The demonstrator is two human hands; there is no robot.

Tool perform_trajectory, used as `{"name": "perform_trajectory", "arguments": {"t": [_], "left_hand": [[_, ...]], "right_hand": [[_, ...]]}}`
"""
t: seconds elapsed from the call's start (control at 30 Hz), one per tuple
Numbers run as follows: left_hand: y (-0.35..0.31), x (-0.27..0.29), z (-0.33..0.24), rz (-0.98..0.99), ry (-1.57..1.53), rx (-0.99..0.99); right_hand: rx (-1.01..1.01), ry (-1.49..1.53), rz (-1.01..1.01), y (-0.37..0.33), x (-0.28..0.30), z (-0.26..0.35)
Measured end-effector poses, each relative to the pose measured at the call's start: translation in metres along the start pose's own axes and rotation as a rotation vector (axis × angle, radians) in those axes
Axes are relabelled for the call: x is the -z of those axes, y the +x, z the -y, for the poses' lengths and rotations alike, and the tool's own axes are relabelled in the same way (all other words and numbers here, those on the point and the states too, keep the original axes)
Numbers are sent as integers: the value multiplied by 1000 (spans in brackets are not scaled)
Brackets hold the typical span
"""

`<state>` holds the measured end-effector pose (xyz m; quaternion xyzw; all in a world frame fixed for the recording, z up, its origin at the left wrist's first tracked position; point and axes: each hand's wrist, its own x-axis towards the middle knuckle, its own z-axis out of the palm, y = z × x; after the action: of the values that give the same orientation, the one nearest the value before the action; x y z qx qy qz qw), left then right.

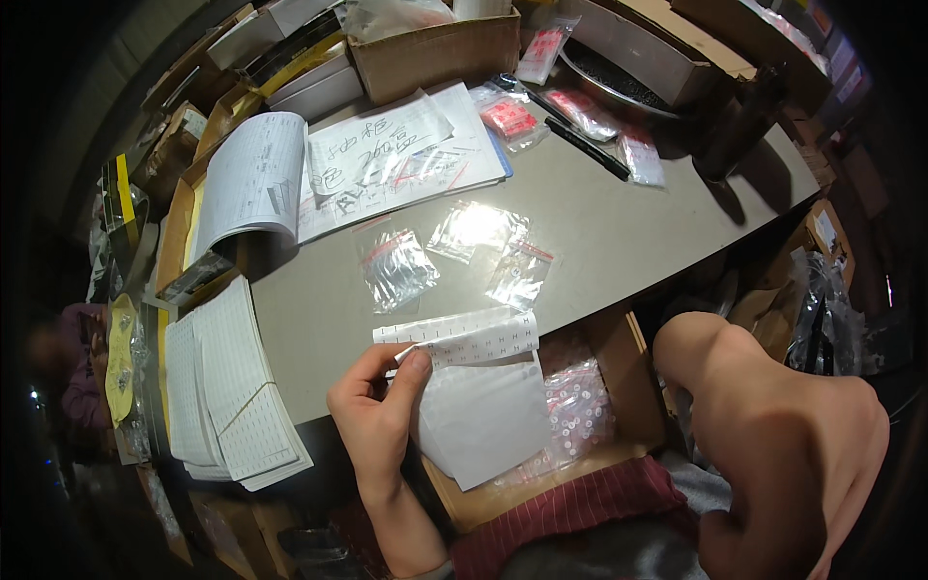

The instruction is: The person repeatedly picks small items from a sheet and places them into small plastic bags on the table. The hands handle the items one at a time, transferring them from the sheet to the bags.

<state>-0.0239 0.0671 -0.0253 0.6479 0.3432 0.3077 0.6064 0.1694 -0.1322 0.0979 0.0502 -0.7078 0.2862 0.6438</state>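
My left hand (382, 396) pinches a white sheet of printed labels (483, 411) at its upper left corner, thumb on top. The sheet's upper edge is folded over, showing rows of small printed marks, while the lower part is plain white. Below it, a cardboard box (638, 387) at the table's near edge holds clear bags of small round white pieces (580, 406). My right hand (802, 406) is raised close to the camera at the lower right, bent, away from the sheet. Its fingers are hidden from view.
Small clear zip bags (401, 266) lie mid-table. Behind them are handwritten papers (387, 145), a black marker (587, 148) and red-printed bags (509, 118). A stack of printed label sheets (227, 387) sits at left. A black bowl (619, 77) and cardboard boxes (435, 53) line the back.
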Motion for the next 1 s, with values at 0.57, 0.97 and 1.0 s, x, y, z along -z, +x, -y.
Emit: {"name": "perform_trajectory", "arguments": {"t": [0.57, 0.97, 1.0], "left_hand": [[-3, 5, 1, 57, 1, -4], [-2, 7, -4, 153, 58, -38], [-3, 10, -2, 146, 71, -37]], "right_hand": [[-260, -462, 1, 18, -2, -2], [-410, -99, 35, 19, 22, -12], [-450, -73, 6, 19, 27, -24]]}}
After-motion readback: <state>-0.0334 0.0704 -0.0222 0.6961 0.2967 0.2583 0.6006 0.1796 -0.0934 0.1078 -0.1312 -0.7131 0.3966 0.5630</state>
